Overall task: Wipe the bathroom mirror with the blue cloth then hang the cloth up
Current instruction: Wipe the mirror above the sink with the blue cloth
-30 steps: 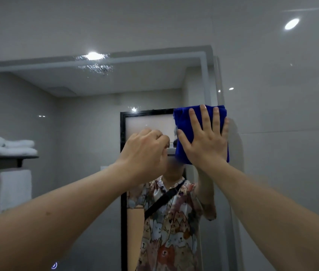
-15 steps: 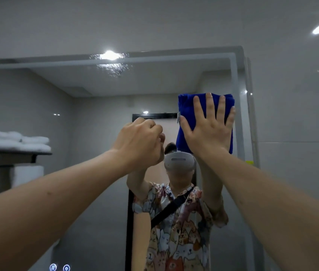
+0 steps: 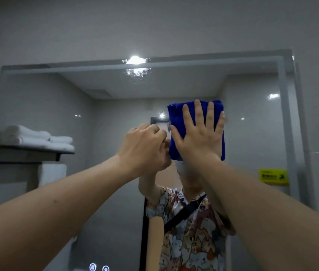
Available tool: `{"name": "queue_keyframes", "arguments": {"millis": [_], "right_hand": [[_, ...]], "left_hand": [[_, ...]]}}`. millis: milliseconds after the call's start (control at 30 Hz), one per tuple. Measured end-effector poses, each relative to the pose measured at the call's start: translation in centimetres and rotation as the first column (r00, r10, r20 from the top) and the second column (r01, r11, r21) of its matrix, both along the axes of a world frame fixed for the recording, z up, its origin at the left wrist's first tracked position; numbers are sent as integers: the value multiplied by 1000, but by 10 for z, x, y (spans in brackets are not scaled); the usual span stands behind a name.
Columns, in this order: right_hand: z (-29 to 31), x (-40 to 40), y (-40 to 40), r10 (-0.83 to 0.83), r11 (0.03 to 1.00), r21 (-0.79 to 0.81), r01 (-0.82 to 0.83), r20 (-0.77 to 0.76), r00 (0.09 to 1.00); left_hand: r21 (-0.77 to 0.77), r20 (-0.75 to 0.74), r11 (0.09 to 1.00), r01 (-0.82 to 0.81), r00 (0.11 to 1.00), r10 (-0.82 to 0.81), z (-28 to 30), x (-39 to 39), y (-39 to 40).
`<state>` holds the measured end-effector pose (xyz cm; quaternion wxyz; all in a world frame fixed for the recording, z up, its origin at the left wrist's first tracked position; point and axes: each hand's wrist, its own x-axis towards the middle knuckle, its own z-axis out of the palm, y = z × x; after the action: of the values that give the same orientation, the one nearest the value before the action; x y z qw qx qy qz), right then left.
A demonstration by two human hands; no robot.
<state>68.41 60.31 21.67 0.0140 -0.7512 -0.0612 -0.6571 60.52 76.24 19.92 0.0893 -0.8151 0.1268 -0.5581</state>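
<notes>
The folded blue cloth [image 3: 178, 122] lies flat against the large wall mirror [image 3: 252, 133], a little right of its middle. My right hand [image 3: 199, 137] presses on the cloth with the palm flat and the fingers spread upward. My left hand [image 3: 145, 149] is raised just left of the cloth, curled into a loose fist against the glass, with nothing visible in it. Both arms reach up and forward. The mirror reflects a person in a patterned shirt with a black strap.
The mirror's pale frame [image 3: 284, 114] runs along the top and right. Reflected at left is a dark shelf [image 3: 31, 151] with folded white towels [image 3: 37, 136]. A yellow sticker [image 3: 273, 176] shows at lower right. Two small lit icons [image 3: 99, 267] glow at the mirror's bottom.
The view has shifted right, so more of the mirror shows. My right hand and the cloth have slid left, away from the mirror's right edge. The left fist stays beside them.
</notes>
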Motion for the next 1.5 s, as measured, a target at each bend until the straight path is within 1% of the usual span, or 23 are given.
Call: {"name": "queue_keyframes", "arguments": {"millis": [67, 133, 233, 367, 600, 733, 833, 1033, 1200, 1333, 1500], "right_hand": [[1, 1, 19, 5, 1000, -1, -5, 0, 1000], [0, 2, 36, 9, 1000, -7, -9, -4, 1000], [1, 4, 58, 5, 1000, -10, -5, 2, 1000], [3, 5, 91, -5, 1000, -21, 5, 7, 1000], [1, 10, 181, 34, 997, -71, -34, 2, 999], [-4, 13, 230, 29, 995, -94, -29, 2, 1000], [-6, 14, 254, 17, 998, -67, -18, -2, 1000], [-6, 13, 273, -16, 997, -82, 16, -10, 1000], [-6, 13, 275, -22, 996, -87, 20, -17, 1000], [-6, 13, 275, -10, 995, -98, 9, -4, 1000], [-5, 16, 287, 20, 991, -131, -19, 2, 1000]], "left_hand": [[-5, -14, 1000, -25, 1000, 25, -2, -2, 17], [-33, -49, 999, -10, 999, 8, -3, -7, 34], [-80, -22, 996, 26, 999, -28, -5, -13, 60], [-120, -5, 993, 15, 1000, -15, -6, -9, 100], [-135, -16, 991, 7, 1000, -10, -9, -12, 170], [-130, -35, 991, 9, 999, -14, -12, -15, 217], [-137, -45, 991, -5, 999, -1, -11, -15, 246], [-151, -48, 988, -16, 999, 8, -8, -1, 284], [-169, -91, 984, -48, 995, 33, -6, 4, 294], [-192, -55, 979, -67, 997, 58, -1, 6, 299], [-156, -49, 985, -80, 996, 73, -2, 11, 302]]}}
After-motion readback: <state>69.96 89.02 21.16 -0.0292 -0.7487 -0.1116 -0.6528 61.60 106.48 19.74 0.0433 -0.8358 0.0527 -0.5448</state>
